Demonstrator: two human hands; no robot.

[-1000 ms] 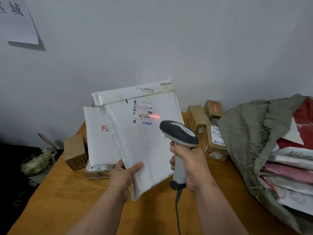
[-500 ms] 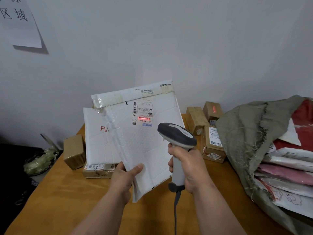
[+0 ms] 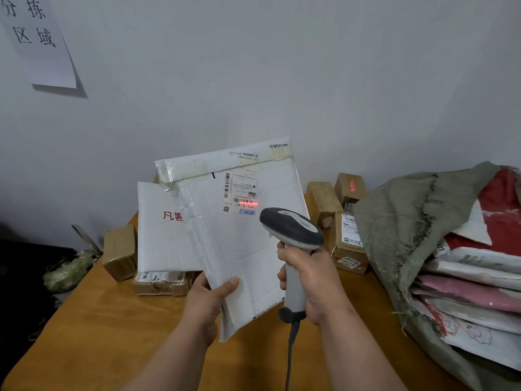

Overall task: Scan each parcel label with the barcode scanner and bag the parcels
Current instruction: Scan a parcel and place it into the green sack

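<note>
behind the wooden table (image 3: 98,320) a plain grey wall fills the background. your left hand (image 3: 210,299) pinches the white padded parcel (image 3: 239,249) at its lower edge, thumb on the front, holding it tilted above the table. your right hand (image 3: 313,280) curls its fingers round the barcode scanner (image 3: 291,230). the red line lies on the label (image 3: 239,193) barcode; keep both steady, square the line across every bar, then bag it in the grey-green sack (image 3: 400,221).
</note>
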